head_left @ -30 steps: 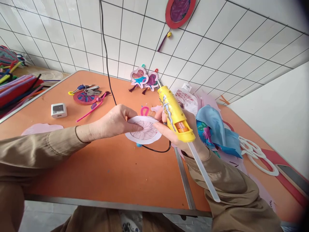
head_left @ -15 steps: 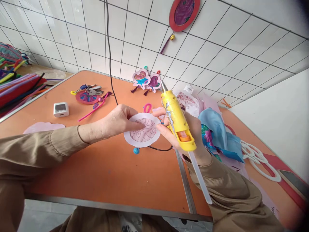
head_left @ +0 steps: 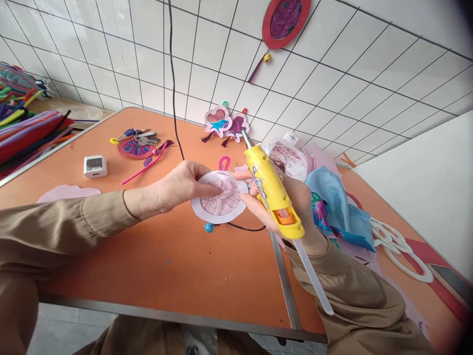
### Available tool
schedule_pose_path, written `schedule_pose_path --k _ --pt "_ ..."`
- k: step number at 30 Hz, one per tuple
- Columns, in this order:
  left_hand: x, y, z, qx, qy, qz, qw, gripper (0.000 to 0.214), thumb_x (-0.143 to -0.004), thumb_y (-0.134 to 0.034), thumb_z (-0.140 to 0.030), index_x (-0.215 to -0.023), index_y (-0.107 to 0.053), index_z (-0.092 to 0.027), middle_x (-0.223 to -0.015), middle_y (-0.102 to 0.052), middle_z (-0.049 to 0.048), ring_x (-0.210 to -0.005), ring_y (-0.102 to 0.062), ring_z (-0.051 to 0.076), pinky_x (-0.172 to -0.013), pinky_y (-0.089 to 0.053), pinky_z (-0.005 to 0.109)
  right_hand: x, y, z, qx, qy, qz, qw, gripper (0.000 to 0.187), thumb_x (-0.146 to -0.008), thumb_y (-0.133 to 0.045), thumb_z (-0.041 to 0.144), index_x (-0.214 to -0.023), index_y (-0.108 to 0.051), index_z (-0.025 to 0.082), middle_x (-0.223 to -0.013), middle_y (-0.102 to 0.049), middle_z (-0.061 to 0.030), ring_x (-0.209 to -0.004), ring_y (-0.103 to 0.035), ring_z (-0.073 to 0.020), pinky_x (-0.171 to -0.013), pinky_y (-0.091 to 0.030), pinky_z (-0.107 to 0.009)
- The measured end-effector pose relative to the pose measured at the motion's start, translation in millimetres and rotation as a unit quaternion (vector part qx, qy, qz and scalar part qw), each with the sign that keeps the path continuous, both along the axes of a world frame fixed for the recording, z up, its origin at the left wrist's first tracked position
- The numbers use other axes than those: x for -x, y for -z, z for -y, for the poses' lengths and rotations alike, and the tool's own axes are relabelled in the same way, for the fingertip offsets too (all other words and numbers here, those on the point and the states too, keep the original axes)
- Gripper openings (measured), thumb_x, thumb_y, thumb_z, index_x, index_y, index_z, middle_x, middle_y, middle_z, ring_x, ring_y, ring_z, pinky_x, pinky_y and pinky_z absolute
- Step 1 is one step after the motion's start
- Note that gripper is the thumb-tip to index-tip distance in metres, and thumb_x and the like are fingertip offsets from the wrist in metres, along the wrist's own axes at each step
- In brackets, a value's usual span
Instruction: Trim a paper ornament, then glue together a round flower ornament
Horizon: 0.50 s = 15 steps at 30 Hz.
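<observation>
A round white paper disc [head_left: 219,198] with a purple flower drawing hangs above the orange table [head_left: 162,261]. My left hand [head_left: 177,186] pinches its left edge, fingers closed on it. My right hand [head_left: 281,204] grips a yellow hot glue gun [head_left: 271,190], nozzle pointing up and away, a clear glue stick [head_left: 314,278] sticking out its back; its fingertips also touch the disc's right edge. A blue bead [head_left: 209,227] and black cord [head_left: 244,228] lie under the disc.
Keys and a round ornament [head_left: 133,147], a pink pipe cleaner [head_left: 142,167] and a small white device [head_left: 95,166] lie at left. Coloured felt sheets [head_left: 25,138] far left. Blue fabric [head_left: 332,202] and white rings [head_left: 399,246] at right. Finished ornaments [head_left: 225,123] lean against the tiled wall.
The disc has been turned and tilted slightly between my fingers. The glue gun has shifted a little to the right, and the view has moved slightly.
</observation>
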State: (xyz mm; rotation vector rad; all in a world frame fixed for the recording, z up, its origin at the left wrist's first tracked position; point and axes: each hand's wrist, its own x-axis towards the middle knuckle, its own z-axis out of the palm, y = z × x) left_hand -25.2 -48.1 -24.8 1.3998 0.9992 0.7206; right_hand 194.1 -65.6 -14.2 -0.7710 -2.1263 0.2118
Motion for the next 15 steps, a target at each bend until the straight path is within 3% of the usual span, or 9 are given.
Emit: schedule_pose_path --k 6,11,15 --pt "0.3 6.2 -2.8 -0.013 -0.01 0.018 1.0 0.02 -0.07 -0.079 -0.03 -0.079 -0.074 -0.013 -0.075 -0.074 0.0054 -0.068 -0.068 0.017 -0.061 -0.052 0.026 -0.4 0.8 0.8 0.044 0.009 0.002 0.999 0.024 -0.077 -0.076 0.024 -0.076 -0.053 0.028 -0.08 -0.065 -0.0036 -0.079 -0.065 -0.0249 -0.074 -0.056 -0.043" --pt "-0.1 5.2 -6.8 0.027 -0.032 0.043 0.998 0.029 -0.065 -0.085 -0.031 -0.082 -0.073 -0.011 -0.076 -0.074 0.0069 -0.07 -0.067 0.017 -0.062 -0.051 0.026 -2.2 12.1 -10.1 0.119 -0.009 -0.131 0.984 0.021 -0.081 -0.074 0.031 -0.081 -0.054 0.026 -0.096 -0.071 -0.0026 -0.087 -0.07 -0.023 -0.083 -0.059 -0.045" --pt "1.6 7.7 -14.0 0.042 -0.06 0.08 0.994 0.026 -0.071 -0.082 -0.033 -0.08 -0.071 -0.011 -0.073 -0.071 0.006 -0.064 -0.064 0.014 -0.056 -0.047 0.023 -7.2 19.3 -26.7 0.182 0.032 -0.193 0.964 0.019 -0.086 -0.07 0.043 -0.092 -0.06 0.027 -0.116 -0.07 -0.0063 -0.091 -0.072 -0.0229 -0.085 -0.059 -0.047"
